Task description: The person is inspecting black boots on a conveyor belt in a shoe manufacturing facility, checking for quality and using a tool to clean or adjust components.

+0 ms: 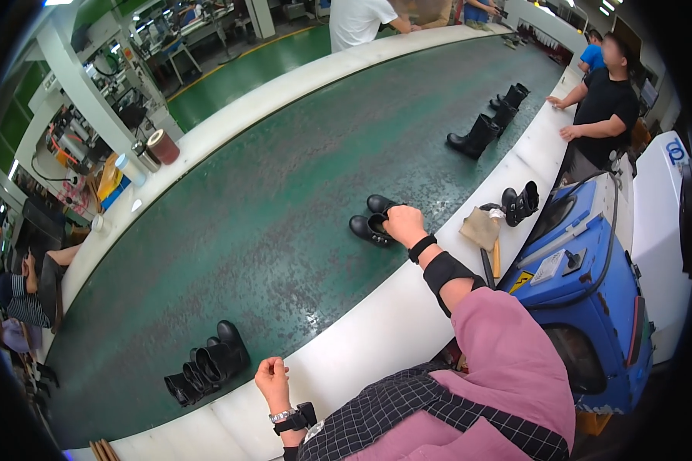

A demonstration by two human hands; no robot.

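My right hand [404,226] reaches over the green conveyor belt [284,200] and closes on the top of a black boot [370,230] with small metal buckles. Its mate [380,203] lies right behind, partly hidden by the hand. Over the belt's white near edge, my left hand [272,378] is raised with fingers curled in and nothing visible in them. Just left of it, several black boots [211,361] rest on the belt.
A buckled black boot [520,203], a tan cloth [480,228] and a wooden-handled tool [496,260] lie on the right ledge. Beside it stands a blue machine [584,261]. More boots [477,137] are farther along, near a person in black [611,104].
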